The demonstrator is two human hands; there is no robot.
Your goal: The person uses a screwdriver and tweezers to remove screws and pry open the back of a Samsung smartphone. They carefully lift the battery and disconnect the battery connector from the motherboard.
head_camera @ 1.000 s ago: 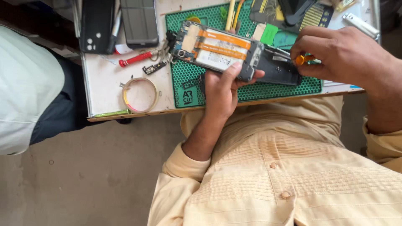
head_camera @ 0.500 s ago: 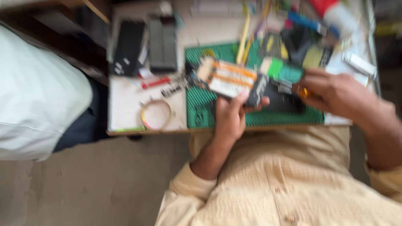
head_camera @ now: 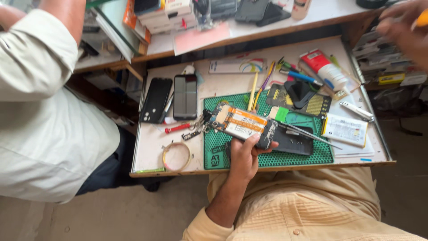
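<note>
My left hand grips the near edge of an opened phone with an orange and white battery showing, held over the green work mat. A black back cover lies on the mat just right of the phone, with thin tweezers across it. My right hand is raised at the top right corner, far from the phone and blurred. Its fingers are closed around an orange-handled tool that is cut off by the frame edge.
Two dark phones lie at the table's left, with a red screwdriver and a tape ring nearer me. A white battery and a red-and-white tube lie right. Another person in a white shirt stands left.
My right hand has left the phone and risen to the upper right with the orange tool. The view has pulled back, showing the whole table. My left hand keeps its hold.
</note>
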